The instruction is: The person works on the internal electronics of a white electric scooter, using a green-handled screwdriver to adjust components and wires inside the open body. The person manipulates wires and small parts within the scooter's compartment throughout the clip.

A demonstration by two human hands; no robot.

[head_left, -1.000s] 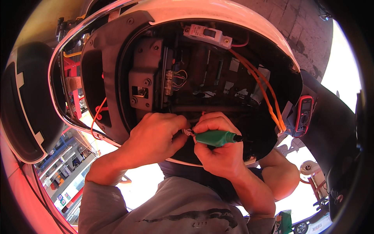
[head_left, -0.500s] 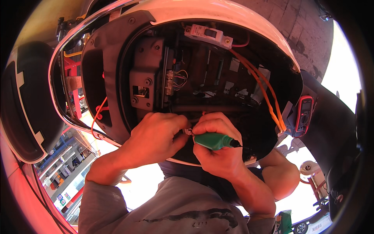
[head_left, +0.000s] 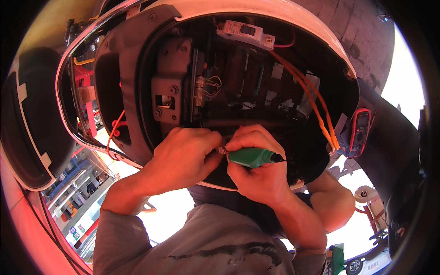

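Working over a dark open bay (head_left: 311, 162), this person pinches a small pale connector (head_left: 222, 150) between the left hand's (head_left: 188, 149) fingertips, almost at the dial's centre. Toward four o'clock of it, the right hand (head_left: 261, 184) has its fingers wrapped around a green tool handle (head_left: 251, 157); I can't make out the working tip. To my eye, a weak pinch could let the connector twist or drop into the bay, and too hard a push might drive a hidden point into a fingertip.

Both hands (head_left: 185, 153) and the open compartment (head_left: 339, 96) now sit slightly higher in view.
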